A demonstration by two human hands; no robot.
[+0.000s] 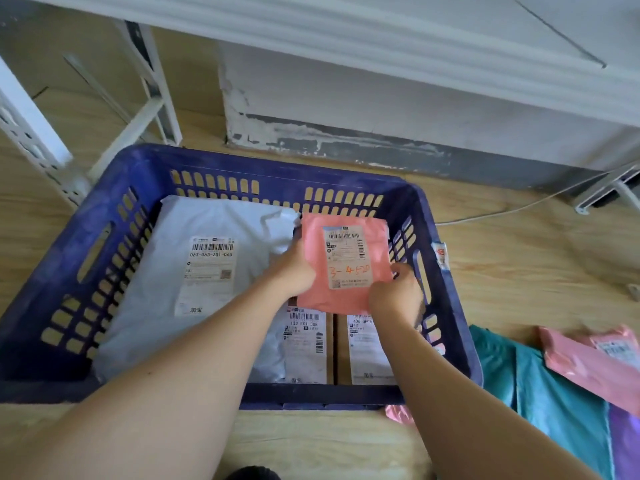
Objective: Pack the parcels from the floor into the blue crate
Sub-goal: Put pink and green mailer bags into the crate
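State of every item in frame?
blue crate: on floor, partly filled
pink parcel: over crate, both hands holding
left hand: grips pink parcel
right hand: grips pink parcel
white parcel: flat in crate
two boxes: in crate
teal parcel: on floor
second pink parcel: on teal parcel

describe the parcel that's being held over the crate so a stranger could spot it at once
Find the blue crate on the wooden floor and look at its right side, next to the big white bag. The pink parcel there is held by the left hand and the right hand. Unlike its neighbours, its white label bears orange handwriting.
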